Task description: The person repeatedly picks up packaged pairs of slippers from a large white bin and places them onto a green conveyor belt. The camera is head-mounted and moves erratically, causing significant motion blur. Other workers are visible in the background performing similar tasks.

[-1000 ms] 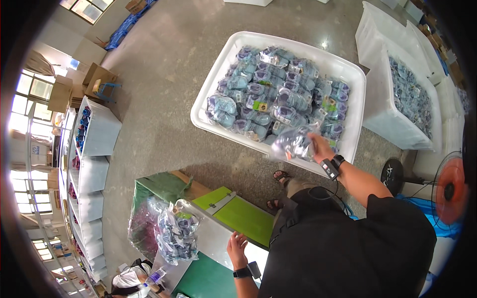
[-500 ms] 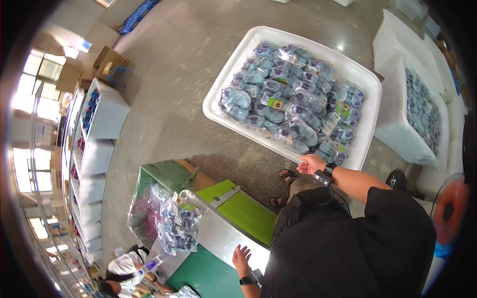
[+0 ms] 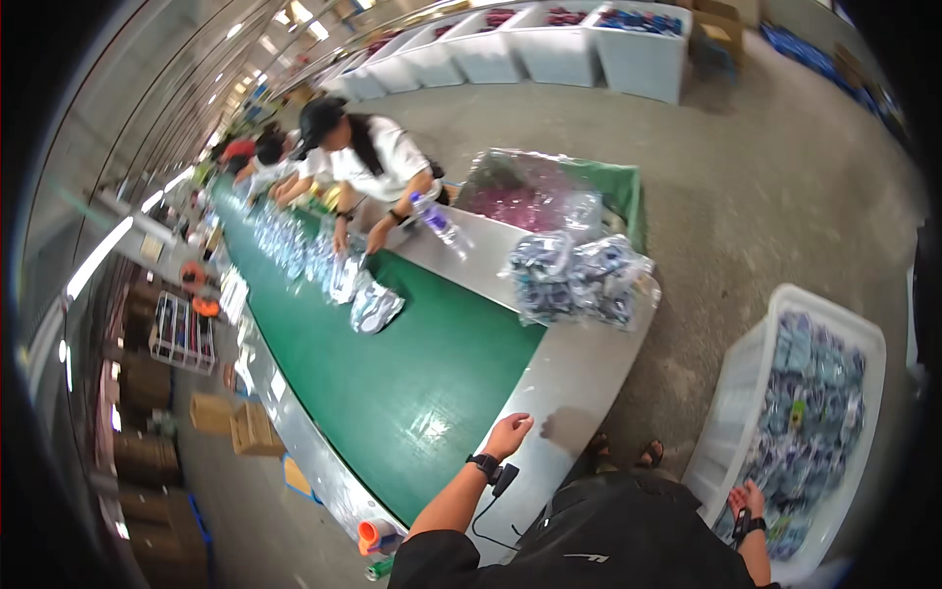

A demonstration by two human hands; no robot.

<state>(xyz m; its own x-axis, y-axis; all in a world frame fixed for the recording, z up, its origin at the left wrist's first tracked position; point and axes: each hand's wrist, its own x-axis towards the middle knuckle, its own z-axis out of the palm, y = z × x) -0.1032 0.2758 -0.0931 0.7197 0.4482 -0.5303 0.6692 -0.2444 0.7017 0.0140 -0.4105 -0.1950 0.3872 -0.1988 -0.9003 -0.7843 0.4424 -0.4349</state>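
My left hand (image 3: 508, 437) hangs above the bare metal end of the green conveyor belt (image 3: 461, 378), its fingers loosely curled together, with nothing seen in them. At my right side, my right hand (image 3: 748, 499) is by the near rim of a white bin (image 3: 731, 412), fingers a little apart and holding nothing visible. Blue-grey shoes in clear bags (image 3: 810, 412) fill that bin. On the metal corner of the conveyor rests a pile of bagged shoes (image 3: 574, 280). One bagged pair of shoes (image 3: 376, 304) lies on the belt, close to a co-worker's hands (image 3: 363, 236).
A plastic bottle (image 3: 439, 224) sits on the far metal edge. Behind the pile stands a green-lined container (image 3: 628, 191). Several white bins (image 3: 638, 54) line the back. Cardboard boxes (image 3: 240, 424) and an orange tape roll (image 3: 378, 535) are on the left.
My view has swung left from the bin of shoes to the conveyor. My left hand is now over its metal end; my right hand is still near the bin's rim.
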